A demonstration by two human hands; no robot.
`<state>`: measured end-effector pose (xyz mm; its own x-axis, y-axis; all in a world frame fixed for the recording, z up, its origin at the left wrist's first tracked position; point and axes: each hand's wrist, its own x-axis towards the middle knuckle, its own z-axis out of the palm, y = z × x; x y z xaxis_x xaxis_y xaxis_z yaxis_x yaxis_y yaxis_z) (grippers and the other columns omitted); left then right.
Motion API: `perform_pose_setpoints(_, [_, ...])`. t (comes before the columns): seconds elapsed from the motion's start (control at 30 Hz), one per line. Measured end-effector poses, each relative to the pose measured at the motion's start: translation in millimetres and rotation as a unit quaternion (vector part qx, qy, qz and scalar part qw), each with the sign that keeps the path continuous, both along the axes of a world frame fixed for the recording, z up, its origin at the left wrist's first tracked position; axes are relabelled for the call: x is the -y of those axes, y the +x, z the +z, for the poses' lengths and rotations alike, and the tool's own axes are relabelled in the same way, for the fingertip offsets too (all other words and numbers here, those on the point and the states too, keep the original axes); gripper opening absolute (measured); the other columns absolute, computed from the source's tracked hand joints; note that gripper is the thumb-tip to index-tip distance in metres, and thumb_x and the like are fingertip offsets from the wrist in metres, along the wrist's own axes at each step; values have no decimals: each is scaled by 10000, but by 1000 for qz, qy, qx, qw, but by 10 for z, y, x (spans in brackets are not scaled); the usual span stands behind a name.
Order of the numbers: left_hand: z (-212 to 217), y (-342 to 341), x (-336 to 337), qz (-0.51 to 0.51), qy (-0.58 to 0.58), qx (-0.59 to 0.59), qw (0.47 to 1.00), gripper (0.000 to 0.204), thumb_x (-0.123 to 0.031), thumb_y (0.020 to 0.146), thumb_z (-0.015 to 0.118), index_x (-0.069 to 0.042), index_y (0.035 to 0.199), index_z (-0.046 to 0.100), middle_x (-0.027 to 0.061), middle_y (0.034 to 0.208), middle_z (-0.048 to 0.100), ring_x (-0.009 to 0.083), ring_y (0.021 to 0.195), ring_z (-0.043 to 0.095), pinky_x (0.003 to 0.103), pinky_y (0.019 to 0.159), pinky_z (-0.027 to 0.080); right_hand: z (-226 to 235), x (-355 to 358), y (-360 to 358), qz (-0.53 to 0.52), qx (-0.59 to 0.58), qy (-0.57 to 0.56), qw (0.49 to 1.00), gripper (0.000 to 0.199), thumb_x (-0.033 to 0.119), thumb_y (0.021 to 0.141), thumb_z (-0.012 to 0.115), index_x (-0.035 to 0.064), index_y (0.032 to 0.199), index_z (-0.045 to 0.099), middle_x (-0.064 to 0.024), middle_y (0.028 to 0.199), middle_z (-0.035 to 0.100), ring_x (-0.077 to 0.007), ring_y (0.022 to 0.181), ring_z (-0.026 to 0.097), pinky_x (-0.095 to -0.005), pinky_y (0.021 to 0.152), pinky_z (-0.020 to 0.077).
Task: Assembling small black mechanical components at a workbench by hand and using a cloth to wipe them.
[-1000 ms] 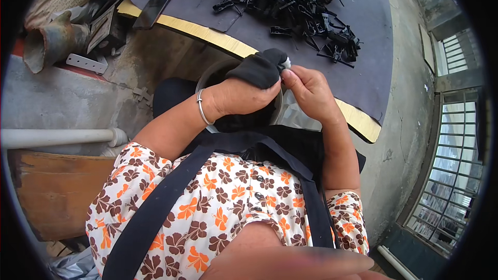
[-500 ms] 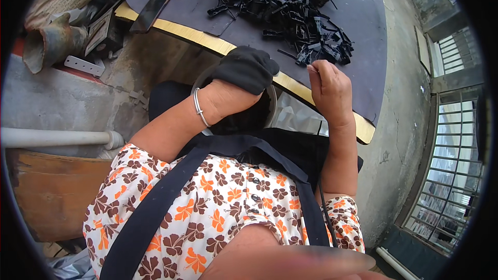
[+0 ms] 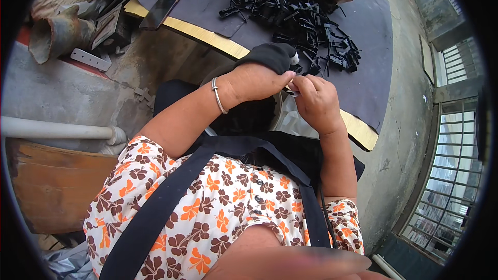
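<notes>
Over the near edge of the table (image 3: 371, 62), your left hand (image 3: 258, 81), its grip hidden by black cloth (image 3: 267, 58), meets your right hand (image 3: 318, 105), fingertips pressed together on nothing I can make out, while black plastic pieces (image 3: 306, 23) lie heaped on the table, plenty seemingly remaining, what's done unclear.

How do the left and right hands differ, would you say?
The left hand has black fabric over its fingers; the right hand is bare. A silvery bracelet circles the left wrist; the right wrist has none. Both hands are close together near the table's edge.
</notes>
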<state>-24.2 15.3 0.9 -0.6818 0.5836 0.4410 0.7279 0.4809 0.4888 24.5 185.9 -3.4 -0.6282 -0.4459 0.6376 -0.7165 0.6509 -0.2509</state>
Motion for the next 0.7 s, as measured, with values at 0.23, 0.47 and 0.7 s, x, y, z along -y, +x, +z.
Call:
perform_pose_setpoints(0.23, [89, 59, -5, -89, 181, 263, 944, 182, -118, 848, 560, 31, 951, 574, 50, 756, 604, 123, 645, 570, 268, 580, 465, -205, 68, -110, -44, 312, -407, 857, 149, 112, 856, 640, 46, 826, 511, 64, 745, 506, -13, 685, 452, -172, 597, 382])
perform_pose_setpoints(0.47, [138, 208, 20, -20, 189, 224, 956, 162, -95, 773, 577, 10, 896, 593, 147, 696, 600, 281, 635, 581, 349, 598, 461, 35, -20, -1, -8, 394, -362, 845, 215, 229, 941, 516, 50, 824, 533, 62, 696, 475, -13, 647, 401, -165, 578, 334])
perform_pose_setpoints(0.7, [94, 215, -9, -8, 93, -66, 993, 206, -28, 790, 584, 53, 979, 588, 138, 807, 626, 232, 697, 610, 295, 657, 486, -73, 97, 19, 8, 443, -382, 811, 277, 243, 967, 455, 35, 824, 568, 78, 673, 478, -10, 597, 382, -178, 511, 317])
